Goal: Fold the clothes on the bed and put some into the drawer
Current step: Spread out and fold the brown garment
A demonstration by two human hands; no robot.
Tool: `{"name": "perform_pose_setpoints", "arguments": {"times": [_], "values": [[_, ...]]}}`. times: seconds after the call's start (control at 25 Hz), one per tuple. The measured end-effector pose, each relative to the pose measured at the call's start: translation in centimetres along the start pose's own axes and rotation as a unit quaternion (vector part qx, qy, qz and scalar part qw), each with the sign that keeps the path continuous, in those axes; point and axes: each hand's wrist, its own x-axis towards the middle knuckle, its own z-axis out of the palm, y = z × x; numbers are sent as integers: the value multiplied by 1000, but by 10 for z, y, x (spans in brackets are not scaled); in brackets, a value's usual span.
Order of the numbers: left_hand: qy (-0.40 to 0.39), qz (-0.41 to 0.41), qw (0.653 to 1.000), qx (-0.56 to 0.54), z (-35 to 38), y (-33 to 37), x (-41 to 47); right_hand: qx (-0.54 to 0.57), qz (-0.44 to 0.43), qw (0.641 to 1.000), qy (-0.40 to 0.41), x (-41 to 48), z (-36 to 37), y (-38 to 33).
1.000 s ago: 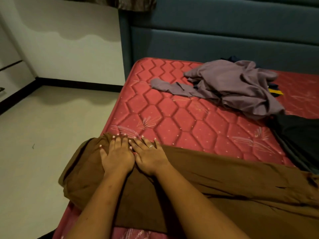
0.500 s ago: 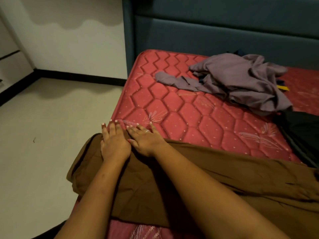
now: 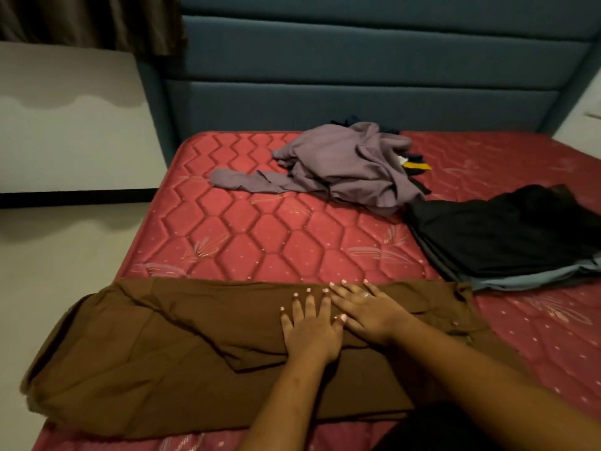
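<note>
The left hand (image 3: 310, 330) and right hand (image 3: 369, 312) lie flat side by side, fingers straight, pressing on the long brown folded cloth (image 3: 169, 353). The cloth stretches mostly leftward of them across the red quilted mattress (image 3: 260, 229). Beyond the fingertips sits a crumpled mauve garment (image 3: 351, 164), and to the right of the right hand a dark folded stack (image 3: 507, 229).

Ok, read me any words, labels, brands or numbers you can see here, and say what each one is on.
No text can be read.
Red quilted mattress: only leaf-like stitching and dots, no letters.
Crumpled purple garment: a small white patch at its right edge, maybe a tag, too small to read.
Brown cloth under the left hand and right hand: plain.
</note>
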Motion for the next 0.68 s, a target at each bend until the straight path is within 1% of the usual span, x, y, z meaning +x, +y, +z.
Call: {"name": "perform_pose_setpoints", "arguments": {"times": [0.12, 0.24, 0.32, 0.4, 0.52, 0.6, 0.68], "values": [[-15, 22, 998, 51, 14, 39, 12, 50, 123, 991, 31, -40, 17, 54], [2, 76, 995, 58, 30, 77, 23, 83, 243, 965, 49, -62, 32, 76], [13, 120, 991, 61, 43, 101, 29, 114, 299, 946, 47, -62, 36, 83], [36, 160, 984, 69, 54, 114, 34, 136, 326, 934, 50, -60, 39, 87], [74, 189, 977, 71, 62, 115, 36, 151, 354, 920, 76, -59, 43, 90], [84, 199, 973, 76, 64, 110, 34, 139, 368, 912, 119, -61, 46, 85], [83, 207, 972, 76, 63, 108, 30, 132, 395, 890, 185, -73, 45, 80]]}}
